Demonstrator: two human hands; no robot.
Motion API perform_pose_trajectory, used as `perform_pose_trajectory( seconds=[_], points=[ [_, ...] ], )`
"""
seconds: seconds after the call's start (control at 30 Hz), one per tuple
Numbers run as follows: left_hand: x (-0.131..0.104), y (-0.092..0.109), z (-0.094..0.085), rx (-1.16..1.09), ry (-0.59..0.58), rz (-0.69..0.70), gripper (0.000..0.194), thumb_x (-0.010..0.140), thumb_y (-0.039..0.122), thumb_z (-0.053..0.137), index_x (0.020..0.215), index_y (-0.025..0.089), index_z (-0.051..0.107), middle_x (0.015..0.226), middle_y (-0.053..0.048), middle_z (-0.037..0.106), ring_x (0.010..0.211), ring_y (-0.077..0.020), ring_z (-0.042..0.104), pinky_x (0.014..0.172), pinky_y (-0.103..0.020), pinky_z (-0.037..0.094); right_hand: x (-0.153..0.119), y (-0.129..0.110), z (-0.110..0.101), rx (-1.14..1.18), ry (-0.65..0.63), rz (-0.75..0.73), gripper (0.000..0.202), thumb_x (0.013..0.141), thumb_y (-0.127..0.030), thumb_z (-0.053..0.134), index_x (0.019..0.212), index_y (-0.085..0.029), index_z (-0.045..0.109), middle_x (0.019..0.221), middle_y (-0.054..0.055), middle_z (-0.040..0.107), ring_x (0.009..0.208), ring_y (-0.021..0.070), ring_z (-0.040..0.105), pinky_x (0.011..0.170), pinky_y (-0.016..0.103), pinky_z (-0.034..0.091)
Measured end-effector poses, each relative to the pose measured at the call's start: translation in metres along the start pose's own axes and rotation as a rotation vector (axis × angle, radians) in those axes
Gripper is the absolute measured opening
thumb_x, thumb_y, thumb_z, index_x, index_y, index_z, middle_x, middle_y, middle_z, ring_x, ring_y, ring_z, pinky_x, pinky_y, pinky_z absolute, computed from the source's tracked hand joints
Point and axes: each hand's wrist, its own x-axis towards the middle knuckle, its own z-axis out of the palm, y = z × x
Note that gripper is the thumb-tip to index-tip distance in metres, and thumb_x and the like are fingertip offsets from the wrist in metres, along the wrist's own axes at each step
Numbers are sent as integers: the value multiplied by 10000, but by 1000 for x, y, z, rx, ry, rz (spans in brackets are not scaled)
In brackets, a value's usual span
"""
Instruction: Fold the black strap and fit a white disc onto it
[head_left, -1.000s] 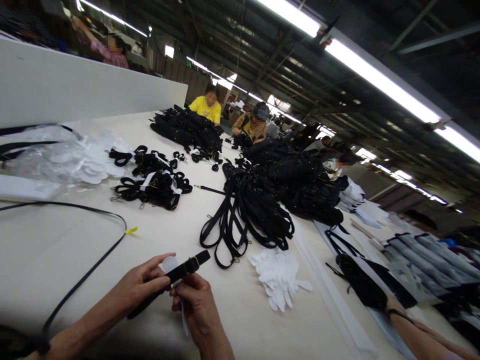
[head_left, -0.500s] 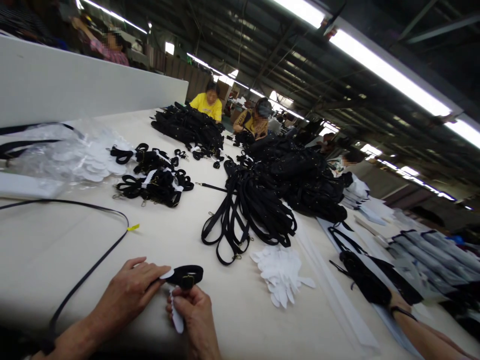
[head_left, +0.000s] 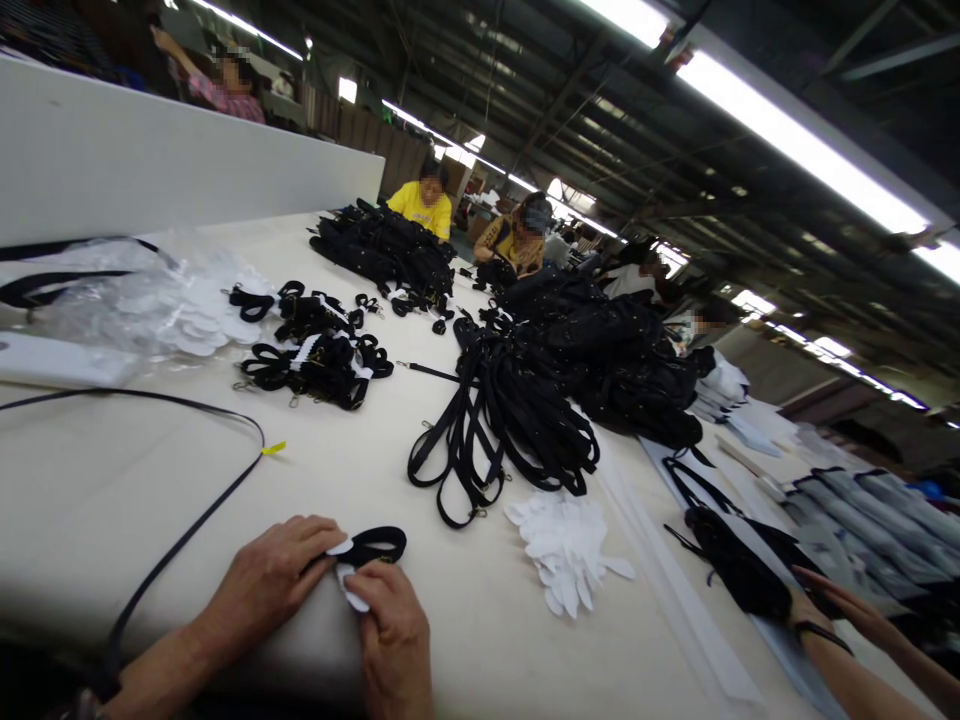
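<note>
Head view: the left hand [head_left: 274, 580] and right hand [head_left: 390, 625] are pinching a folded black strap [head_left: 373, 546] and white paper tab [head_left: 346, 585] against the table [head_left: 465, 620]. The fold is risking springing open if the fingers are loosening.

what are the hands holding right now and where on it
Both hands, left hand and right hand, pinch a folded black strap at its near end, where a white paper tab wraps it.

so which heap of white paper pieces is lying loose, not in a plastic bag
The white paper pieces right of the hands, beside the loose black straps, lie bare on the table. The far-left heap sits partly under a clear plastic bag.
</note>
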Motion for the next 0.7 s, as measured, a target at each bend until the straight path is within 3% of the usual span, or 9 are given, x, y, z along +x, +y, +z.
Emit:
perform_pose_trajectory(
  seconds=[0.07,0.13,0.23,0.33,0.53,0.7],
  points=[
    [0,-1,1,-44,-5,4,262,979,294,527,1209,342,642,1201,18,717,1101,-212,650,935,-355,498,5,-1,-2,-60,5,-50,518,743,5,483,1066,-292,758,1167,41,685,1113,193,625,968,307,490],
    [1,-1,0,-92,-15,-16,272,984,298,519,1226,343,633,1152,20,731,1066,-201,656,928,-343,502,13,-6,-1,-6,-12,-11,460,778,-23,490,1044,-287,755,1130,32,698,1082,187,638,960,305,497],
    [4,0,-2,-154,-23,-95,299,973,300,524,1256,341,612,1106,16,728,1023,-191,667,879,-317,517,28,-13,3,175,-54,234,293,870,-160,517,1017,-271,744,879,8,709,808,157,665,685,242,532],
    [6,2,-2,-161,-32,-195,346,942,285,544,1280,340,593,1098,10,718,997,-195,683,842,-320,523,40,-18,7,309,-72,411,252,875,-237,551,1060,-250,722,750,-12,672,642,125,625,501,184,444],
    [6,3,-1,-143,-46,-243,392,925,276,528,1309,331,581,1084,-3,719,999,-211,689,838,-345,520,47,-17,7,332,-73,481,287,809,-215,592,1073,-215,705,695,-18,681,476,85,555,431,164,404],
    [5,1,0,-145,-32,-221,387,933,285,517,1311,334,580,1094,-7,719,998,-208,686,836,-341,519,51,-17,6,327,-86,481,236,801,-243,614,1003,-203,728,683,-4,697,476,77,566,439,152,393]
  ],
)
